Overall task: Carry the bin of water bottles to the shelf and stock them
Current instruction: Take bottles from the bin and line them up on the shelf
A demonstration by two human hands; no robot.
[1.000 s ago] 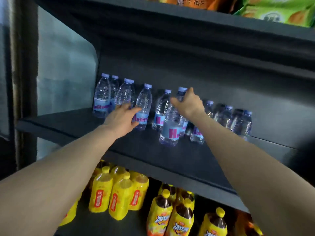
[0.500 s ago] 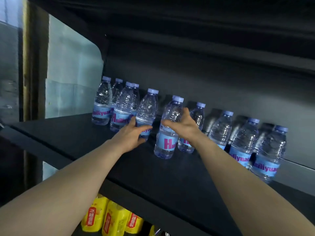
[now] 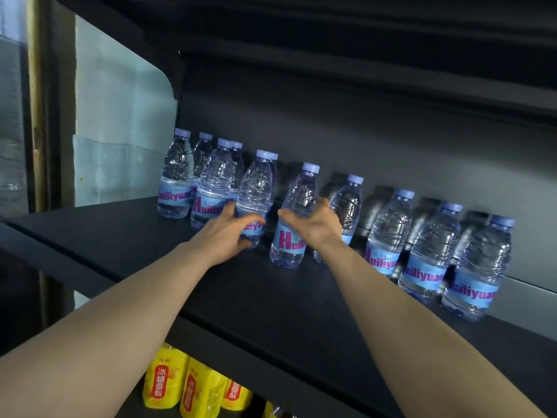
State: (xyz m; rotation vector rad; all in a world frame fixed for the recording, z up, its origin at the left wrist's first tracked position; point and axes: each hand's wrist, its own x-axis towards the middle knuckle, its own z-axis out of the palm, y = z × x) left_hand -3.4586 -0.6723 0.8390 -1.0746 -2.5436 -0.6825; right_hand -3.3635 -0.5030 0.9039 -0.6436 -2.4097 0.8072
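The left hand grips a water bottle low on its label, fingers curled round it. The right hand holds the neighbouring bottle midway; both stand near the dark shelf's back edge.

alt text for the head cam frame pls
Both hands hold upright water bottles on a dark shelf: the left hand grips one, the right hand another. More bottles line the back; yellow drink bottles sit below.

Clear water bottles with lilac caps, blue labels, magenta lettering, black shelf, yellow bottles red-labelled
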